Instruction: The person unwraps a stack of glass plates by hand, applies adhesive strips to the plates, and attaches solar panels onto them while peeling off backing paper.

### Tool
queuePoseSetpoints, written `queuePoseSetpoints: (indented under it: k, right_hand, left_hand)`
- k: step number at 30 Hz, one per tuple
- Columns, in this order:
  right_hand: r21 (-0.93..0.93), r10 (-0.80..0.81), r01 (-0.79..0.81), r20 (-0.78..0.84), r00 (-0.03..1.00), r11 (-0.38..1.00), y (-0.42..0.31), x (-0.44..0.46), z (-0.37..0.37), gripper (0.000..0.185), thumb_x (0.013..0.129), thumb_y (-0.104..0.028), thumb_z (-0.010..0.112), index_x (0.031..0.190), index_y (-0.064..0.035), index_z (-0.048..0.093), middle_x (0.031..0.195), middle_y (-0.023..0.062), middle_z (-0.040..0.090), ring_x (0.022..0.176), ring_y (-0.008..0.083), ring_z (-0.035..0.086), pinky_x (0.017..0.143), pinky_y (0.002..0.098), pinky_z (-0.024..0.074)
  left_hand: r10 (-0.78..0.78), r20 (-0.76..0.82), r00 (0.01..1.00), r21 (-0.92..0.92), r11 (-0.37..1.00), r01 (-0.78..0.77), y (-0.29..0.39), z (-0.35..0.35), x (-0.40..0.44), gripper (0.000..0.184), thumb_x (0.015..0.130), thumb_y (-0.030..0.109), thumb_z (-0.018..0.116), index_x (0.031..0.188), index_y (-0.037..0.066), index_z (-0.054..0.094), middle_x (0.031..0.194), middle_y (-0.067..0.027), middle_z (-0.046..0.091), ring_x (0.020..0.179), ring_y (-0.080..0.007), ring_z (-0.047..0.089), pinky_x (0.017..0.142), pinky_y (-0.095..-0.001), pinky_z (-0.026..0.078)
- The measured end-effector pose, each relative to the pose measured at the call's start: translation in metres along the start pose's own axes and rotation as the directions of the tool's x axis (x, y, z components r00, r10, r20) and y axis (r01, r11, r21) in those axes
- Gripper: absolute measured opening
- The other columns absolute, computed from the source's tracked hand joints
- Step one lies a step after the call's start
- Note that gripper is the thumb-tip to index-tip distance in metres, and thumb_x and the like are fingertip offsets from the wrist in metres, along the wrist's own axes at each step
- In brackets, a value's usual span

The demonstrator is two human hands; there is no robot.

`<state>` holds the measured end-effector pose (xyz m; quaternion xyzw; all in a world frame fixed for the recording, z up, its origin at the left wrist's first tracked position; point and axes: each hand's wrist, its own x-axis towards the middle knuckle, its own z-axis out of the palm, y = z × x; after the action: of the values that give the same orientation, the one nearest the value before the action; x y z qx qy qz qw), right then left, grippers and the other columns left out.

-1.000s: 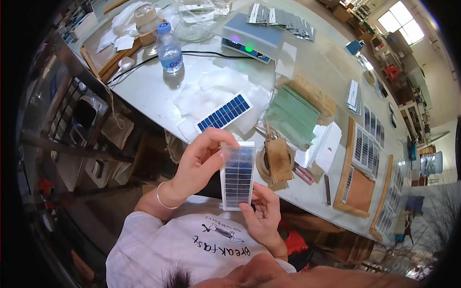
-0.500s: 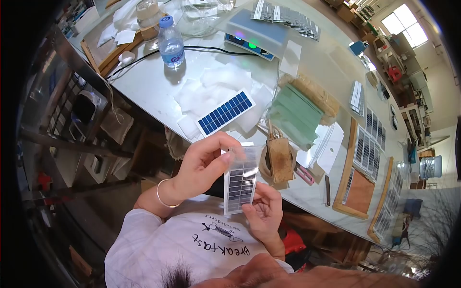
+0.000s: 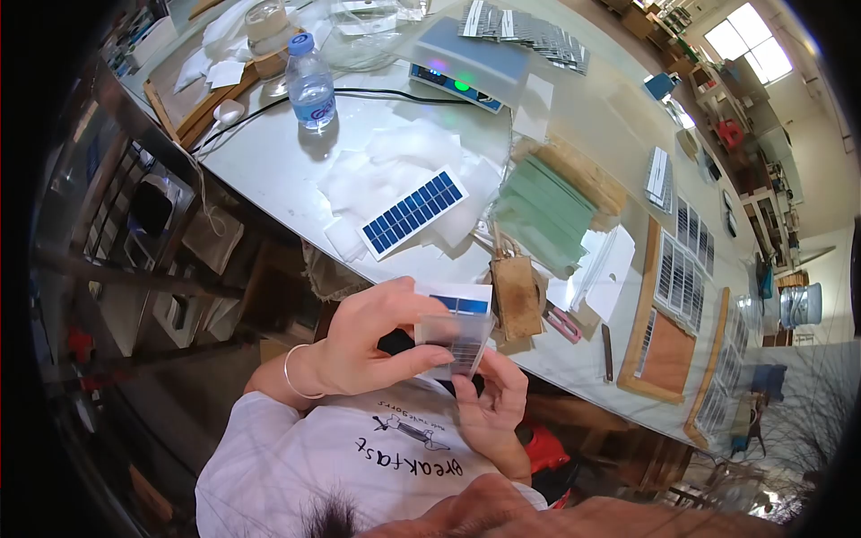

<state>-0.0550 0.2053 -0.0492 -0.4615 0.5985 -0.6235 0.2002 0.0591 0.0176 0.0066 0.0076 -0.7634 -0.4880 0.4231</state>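
Over my lap I hold a small solar panel (image 3: 468, 306) with a white border; its far end shows bright blue cells. Translucent film (image 3: 446, 330) is bent back over the rest of it, with dark grid lines visible through or below the film. My left hand (image 3: 377, 345), wearing a bracelet, pinches the film between thumb and fingers. Around the panel's near end, my right hand (image 3: 493, 399) is closed, thumb in front. Another solar panel (image 3: 414, 212) with blue cells lies just beyond on a pile of white sheets (image 3: 386, 157).
Beyond the hands are a brown metal block (image 3: 517, 296), green sheets (image 3: 547, 211), a pink-handled cutter (image 3: 563, 325) and a water bottle (image 3: 311, 85). A lit device (image 3: 471, 58) carries stacked strips. Wooden frames (image 3: 650, 390) with panels line the right side.
My left hand has drawn the translucent film down toward my body, baring blue cells at the panel's far end. The right hand keeps its grip. The view has shifted slightly.
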Motion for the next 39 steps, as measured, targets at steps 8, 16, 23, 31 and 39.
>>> queuePoseSetpoints:
  k: [8, 16, 23, 31, 39]
  right_hand:
    - [-0.534, -0.566, 0.487, 0.02, 0.824, 0.691, -0.051, 0.027, -0.023, 0.053, 0.072, -0.001, 0.081, 0.118, -0.0004, 0.055, 0.119, 0.0201, 0.058, 0.094, 0.0328, 0.064, 0.078, 0.041, 0.0537]
    - [-0.414, -0.684, 0.689, 0.188, 0.704, 0.595, -0.053, 0.05, -0.024, 0.034, 0.067, 0.008, 0.077, 0.096, 0.0034, 0.058, 0.105, 0.0216, 0.057, 0.074, 0.0277, 0.066, 0.059, 0.0337, 0.055]
    - [-0.355, -0.671, 0.702, 0.227, 0.706, 0.618, -0.053, 0.046, -0.028, 0.031, 0.067, 0.009, 0.074, 0.094, 0.0018, 0.061, 0.104, 0.0204, 0.058, 0.077, 0.0275, 0.066, 0.063, 0.0363, 0.0577]
    - [-0.388, -0.637, 0.68, 0.255, 0.727, 0.621, -0.056, 0.044, -0.025, 0.03, 0.069, 0.008, 0.073, 0.094, -0.0021, 0.062, 0.104, 0.0144, 0.06, 0.084, 0.0269, 0.066, 0.071, 0.0341, 0.0595]
    - [-0.392, -0.717, 0.727, 0.206, 0.666, 0.563, -0.041, 0.047, -0.017, 0.027, 0.071, 0.006, 0.072, 0.094, -0.002, 0.061, 0.103, 0.015, 0.059, 0.084, 0.0276, 0.067, 0.071, 0.0354, 0.0597]
  left_hand:
    - [0.311, 0.051, 0.949, 0.222, 0.923, -0.315, 0.003, 0.008, -0.001, 0.03, 0.067, 0.003, 0.077, 0.094, 0.016, 0.074, 0.091, -0.0027, 0.065, 0.068, -0.0165, 0.065, 0.053, -0.0241, 0.05]
    - [0.471, 0.077, 0.879, 0.376, 0.802, -0.463, -0.001, 0.008, -0.003, 0.024, 0.071, 0.013, 0.078, 0.093, 0.018, 0.073, 0.093, -0.0008, 0.064, 0.076, -0.0157, 0.069, 0.055, -0.0226, 0.052]
    - [0.348, 0.09, 0.933, 0.1, 0.929, -0.356, 0.001, 0.004, -0.001, 0.033, 0.086, 0.036, 0.073, 0.101, 0.007, 0.07, 0.091, -0.005, 0.067, 0.08, -0.0222, 0.071, 0.059, -0.0284, 0.055]
    - [0.187, 0.08, 0.979, 0.116, 0.974, -0.195, 0.01, 0.0, -0.003, 0.015, 0.088, 0.02, 0.074, 0.094, 0.008, 0.067, 0.088, -0.0079, 0.068, 0.085, -0.0263, 0.071, 0.067, -0.0334, 0.055]
    - [0.194, 0.064, 0.979, 0.155, 0.967, -0.202, 0.015, -0.005, 0.002, 0.018, 0.078, 0.008, 0.078, 0.092, 0.008, 0.067, 0.088, -0.0071, 0.067, 0.087, -0.0265, 0.071, 0.068, -0.0328, 0.054]
